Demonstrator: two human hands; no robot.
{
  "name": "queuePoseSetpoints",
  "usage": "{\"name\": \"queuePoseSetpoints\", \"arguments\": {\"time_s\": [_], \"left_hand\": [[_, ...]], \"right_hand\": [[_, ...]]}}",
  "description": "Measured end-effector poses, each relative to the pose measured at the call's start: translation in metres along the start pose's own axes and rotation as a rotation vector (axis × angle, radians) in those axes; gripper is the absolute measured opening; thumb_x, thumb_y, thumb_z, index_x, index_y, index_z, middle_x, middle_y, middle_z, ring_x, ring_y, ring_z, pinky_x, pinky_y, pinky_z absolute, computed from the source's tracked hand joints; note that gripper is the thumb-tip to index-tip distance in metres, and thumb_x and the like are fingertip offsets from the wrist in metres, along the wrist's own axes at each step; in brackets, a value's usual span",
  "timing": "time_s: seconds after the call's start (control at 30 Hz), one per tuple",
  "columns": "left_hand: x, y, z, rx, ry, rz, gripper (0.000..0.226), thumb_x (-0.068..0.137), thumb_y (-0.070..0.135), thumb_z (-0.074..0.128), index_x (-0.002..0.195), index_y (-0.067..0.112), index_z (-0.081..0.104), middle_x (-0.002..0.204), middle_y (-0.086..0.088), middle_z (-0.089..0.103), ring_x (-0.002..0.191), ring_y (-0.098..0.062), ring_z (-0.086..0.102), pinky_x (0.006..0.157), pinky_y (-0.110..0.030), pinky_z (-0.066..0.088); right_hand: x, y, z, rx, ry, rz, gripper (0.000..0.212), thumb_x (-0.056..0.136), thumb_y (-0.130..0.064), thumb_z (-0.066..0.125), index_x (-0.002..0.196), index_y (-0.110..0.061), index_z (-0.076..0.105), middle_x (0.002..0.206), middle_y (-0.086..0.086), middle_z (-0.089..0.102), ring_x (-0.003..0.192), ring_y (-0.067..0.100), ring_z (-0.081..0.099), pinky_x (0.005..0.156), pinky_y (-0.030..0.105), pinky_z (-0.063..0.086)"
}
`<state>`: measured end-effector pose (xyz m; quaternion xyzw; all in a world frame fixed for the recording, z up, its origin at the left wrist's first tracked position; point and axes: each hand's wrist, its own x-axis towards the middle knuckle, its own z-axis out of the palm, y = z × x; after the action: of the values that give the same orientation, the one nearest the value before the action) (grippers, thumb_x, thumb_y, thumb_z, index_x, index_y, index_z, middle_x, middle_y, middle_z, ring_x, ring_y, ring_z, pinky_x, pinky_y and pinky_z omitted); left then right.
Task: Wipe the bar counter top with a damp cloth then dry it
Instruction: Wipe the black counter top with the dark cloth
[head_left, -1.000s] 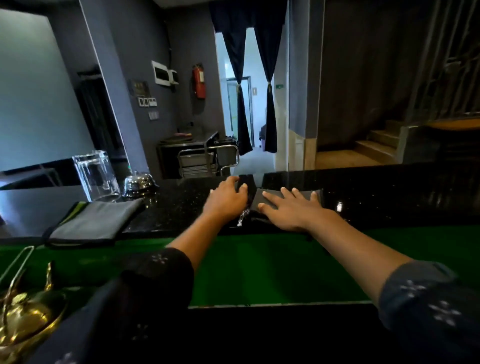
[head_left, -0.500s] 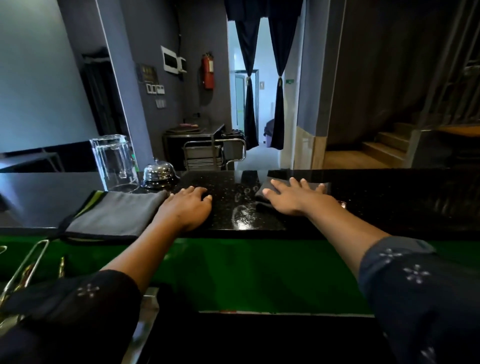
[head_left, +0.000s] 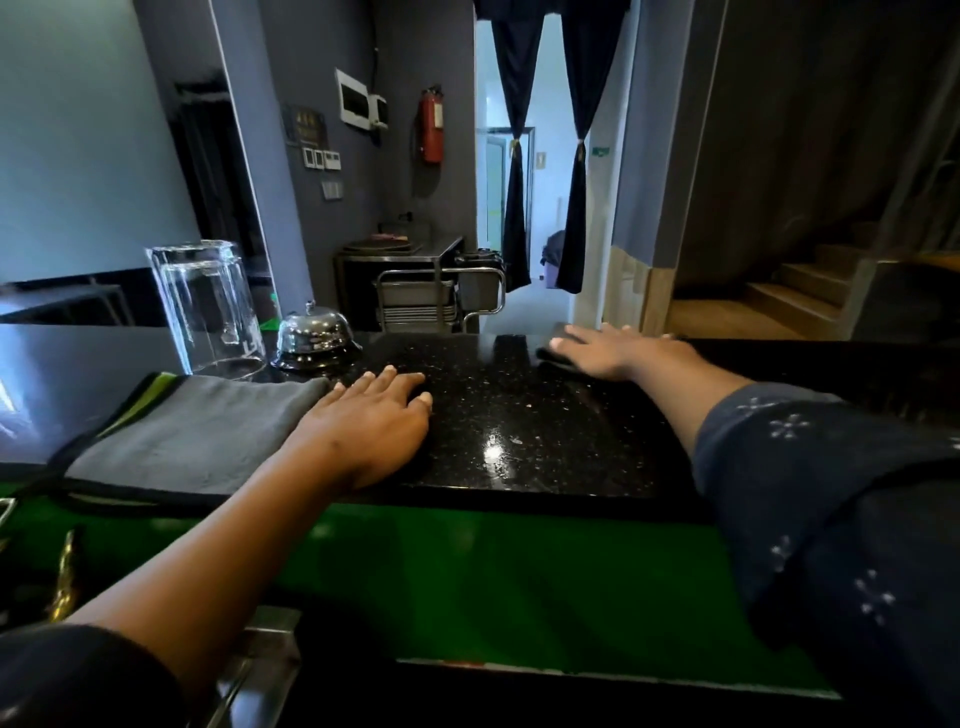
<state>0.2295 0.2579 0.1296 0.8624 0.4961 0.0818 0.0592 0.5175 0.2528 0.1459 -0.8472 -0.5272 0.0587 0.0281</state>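
Both hands lie flat on the black speckled tabletop (head_left: 509, 415), which shines wet where light catches it near the front edge. The right hand (head_left: 618, 351) is stretched out toward the far edge, palm down and fingers straight and spread, pressing on a small dark cloth (head_left: 550, 356); only a sliver of that cloth shows under the fingertips and beside the palm, so its full shape cannot be told. The left hand (head_left: 371, 421) rests nearer the front edge, palm down with fingers relaxed and slightly apart, holding nothing. Its outer edge sits just beside, perhaps touching, the right border of a folded grey cloth (head_left: 197, 431) with dark trim and a green stripe, which lies flat on the left part of the tabletop and overhangs the front edge a little.

Behind the grey cloth stands a clear glass pitcher (head_left: 208, 306), upside down, and just right of it a chrome call bell (head_left: 314, 335). Both forearms are bare, with dark patterned sleeves (head_left: 831, 493) pushed up near the elbows. Below the tabletop's front edge runs a green surface (head_left: 493, 587). On the grey wall beyond hangs a red fire extinguisher (head_left: 432, 124), and dark curtains (head_left: 519, 156) tied back frame a bright doorway
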Motion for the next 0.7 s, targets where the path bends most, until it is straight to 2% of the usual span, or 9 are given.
{"name": "queuePoseSetpoints", "arguments": {"time_s": [0.07,0.2,0.33,0.47,0.7], "left_hand": [[0.002,-0.001,0.001,-0.015,0.005,-0.005,0.054,0.1,0.048,0.018,0.152,0.033,0.017,0.161,0.002,0.007,0.148,-0.016,0.005,0.118,-0.039,0.001],[0.001,0.004,0.001,-0.014,-0.005,-0.017,0.054,0.1,0.046,0.018,0.152,0.031,0.017,0.161,0.0,0.007,0.148,-0.018,0.005,0.118,-0.039,0.001],[-0.001,0.007,-0.003,-0.017,-0.027,-0.031,0.054,0.101,0.044,0.018,0.153,0.029,0.015,0.162,-0.002,0.007,0.148,-0.02,0.005,0.119,-0.04,0.001],[-0.001,0.008,-0.004,-0.013,-0.029,-0.044,0.055,0.101,0.043,0.018,0.153,0.027,0.016,0.162,-0.003,0.007,0.148,-0.022,0.005,0.12,-0.042,0.002],[-0.004,0.008,-0.007,-0.038,-0.035,-0.028,0.059,0.101,0.044,0.022,0.153,0.018,0.015,0.161,-0.01,0.005,0.148,-0.026,0.001,0.118,-0.043,-0.001]], "right_hand": [[0.006,0.029,-0.004,-0.006,-0.01,0.088,0.097,0.065,-0.095,0.006,0.151,-0.051,0.008,0.165,0.004,0.001,0.15,0.036,0.001,0.113,0.069,0.001],[-0.013,0.028,-0.007,0.0,-0.006,0.178,0.074,0.085,-0.081,0.009,0.152,-0.05,0.005,0.165,0.003,-0.004,0.15,0.035,-0.002,0.112,0.07,-0.003],[-0.056,-0.036,0.007,-0.009,0.012,-0.05,0.073,0.087,-0.08,0.008,0.152,-0.049,0.004,0.165,0.006,-0.005,0.149,0.037,-0.005,0.107,0.074,-0.01],[-0.116,-0.082,0.018,-0.002,-0.028,-0.235,0.067,0.09,-0.076,0.013,0.152,-0.05,0.004,0.165,0.002,-0.005,0.151,0.03,-0.005,0.11,0.069,-0.01],[-0.192,-0.054,0.024,-0.013,-0.034,-0.25,0.064,0.089,-0.077,0.012,0.149,-0.056,0.002,0.165,-0.004,-0.005,0.151,0.023,-0.005,0.114,0.063,-0.011]]}}
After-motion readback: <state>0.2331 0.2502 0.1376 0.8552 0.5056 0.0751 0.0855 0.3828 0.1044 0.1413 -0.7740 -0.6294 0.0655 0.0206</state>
